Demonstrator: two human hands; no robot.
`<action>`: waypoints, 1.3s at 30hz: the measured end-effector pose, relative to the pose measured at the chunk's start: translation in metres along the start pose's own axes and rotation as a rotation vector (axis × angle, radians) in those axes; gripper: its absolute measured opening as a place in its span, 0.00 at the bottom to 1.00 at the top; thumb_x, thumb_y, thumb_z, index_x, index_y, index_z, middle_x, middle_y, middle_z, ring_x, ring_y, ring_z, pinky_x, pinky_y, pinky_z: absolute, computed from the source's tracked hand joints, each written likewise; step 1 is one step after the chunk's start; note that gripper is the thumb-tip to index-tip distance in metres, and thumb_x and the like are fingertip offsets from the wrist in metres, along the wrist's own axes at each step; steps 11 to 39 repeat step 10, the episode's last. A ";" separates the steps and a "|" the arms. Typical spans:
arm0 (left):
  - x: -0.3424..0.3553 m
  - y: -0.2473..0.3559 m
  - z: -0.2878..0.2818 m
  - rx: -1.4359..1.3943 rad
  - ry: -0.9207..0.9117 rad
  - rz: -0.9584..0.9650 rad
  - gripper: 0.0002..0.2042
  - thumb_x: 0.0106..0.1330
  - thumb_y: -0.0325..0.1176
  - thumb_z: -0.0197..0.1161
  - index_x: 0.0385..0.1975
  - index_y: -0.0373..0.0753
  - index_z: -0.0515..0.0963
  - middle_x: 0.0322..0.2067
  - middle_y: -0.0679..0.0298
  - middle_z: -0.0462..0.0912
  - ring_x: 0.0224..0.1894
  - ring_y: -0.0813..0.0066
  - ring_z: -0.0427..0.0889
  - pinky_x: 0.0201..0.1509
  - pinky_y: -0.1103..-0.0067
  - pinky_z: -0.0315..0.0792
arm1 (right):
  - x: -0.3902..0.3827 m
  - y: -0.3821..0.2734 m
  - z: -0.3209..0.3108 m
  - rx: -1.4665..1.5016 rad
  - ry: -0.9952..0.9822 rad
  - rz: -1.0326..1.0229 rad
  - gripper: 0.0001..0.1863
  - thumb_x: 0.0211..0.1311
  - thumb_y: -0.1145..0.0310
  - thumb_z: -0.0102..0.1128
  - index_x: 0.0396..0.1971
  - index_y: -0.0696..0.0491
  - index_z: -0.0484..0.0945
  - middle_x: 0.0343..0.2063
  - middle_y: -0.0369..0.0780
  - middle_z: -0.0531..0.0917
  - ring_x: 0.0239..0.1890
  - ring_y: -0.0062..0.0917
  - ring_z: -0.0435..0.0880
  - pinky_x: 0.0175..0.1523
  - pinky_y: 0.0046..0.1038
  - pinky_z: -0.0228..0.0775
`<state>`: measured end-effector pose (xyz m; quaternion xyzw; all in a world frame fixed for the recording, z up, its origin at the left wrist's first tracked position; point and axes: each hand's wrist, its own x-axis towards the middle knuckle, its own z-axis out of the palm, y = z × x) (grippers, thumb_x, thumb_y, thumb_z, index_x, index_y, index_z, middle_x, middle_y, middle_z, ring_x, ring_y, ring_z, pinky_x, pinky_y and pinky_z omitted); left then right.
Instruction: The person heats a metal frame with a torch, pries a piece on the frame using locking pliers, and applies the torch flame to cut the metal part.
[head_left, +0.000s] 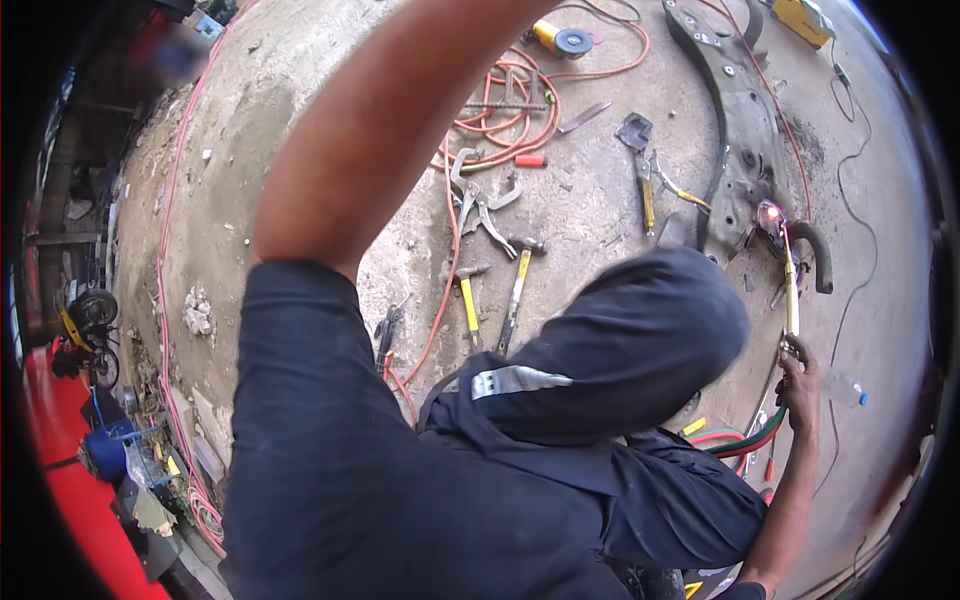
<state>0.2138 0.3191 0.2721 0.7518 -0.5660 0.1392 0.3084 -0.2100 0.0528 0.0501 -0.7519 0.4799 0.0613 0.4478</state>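
Note:
At the right, my right hand [797, 380] is closed around the rear of a gas torch [791, 300]. Red and green hoses [752, 437] run from near that hand toward my legs. The torch points away from me, and its tip reaches a bright glowing spot [770, 215] on a dark, curved metal part [742, 150] lying on the ground. A bent pipe end [815, 255] sticks out beside the glow. My left arm [360, 150] is raised across the view and leaves it at the top, so my left hand is out of sight.
Two hammers [517, 290], locking clamps [480, 205], locking pliers [647, 195] and an angle grinder [562, 40] lie on the concrete. An orange hose [540, 130] is coiled beyond them. A clear bottle [845, 388] lies right of my hand. A yellow box [803, 20] stands at the far right.

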 end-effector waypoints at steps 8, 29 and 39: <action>-0.423 -0.112 0.130 -0.079 -0.698 -1.195 0.26 0.65 0.47 0.64 0.56 0.34 0.77 0.55 0.47 0.81 0.58 0.55 0.80 0.66 0.63 0.70 | -0.001 -0.017 0.033 0.039 -0.051 -0.028 0.20 0.68 0.69 0.58 0.59 0.51 0.77 0.31 0.34 0.79 0.17 0.13 0.70 0.21 0.21 0.64; -0.464 -0.098 0.143 -0.161 -0.844 -1.237 0.27 0.63 0.49 0.65 0.56 0.36 0.78 0.54 0.48 0.81 0.59 0.54 0.79 0.67 0.63 0.68 | -0.004 -0.017 0.030 0.065 -0.114 0.067 0.20 0.68 0.70 0.58 0.59 0.50 0.77 0.29 0.33 0.79 0.16 0.12 0.69 0.19 0.20 0.61; -0.464 -0.098 0.143 -0.161 -0.844 -1.237 0.27 0.63 0.49 0.65 0.56 0.36 0.78 0.54 0.48 0.81 0.59 0.54 0.79 0.67 0.63 0.68 | -0.004 -0.017 0.030 0.065 -0.114 0.067 0.20 0.68 0.70 0.58 0.59 0.50 0.77 0.29 0.33 0.79 0.16 0.12 0.69 0.19 0.20 0.61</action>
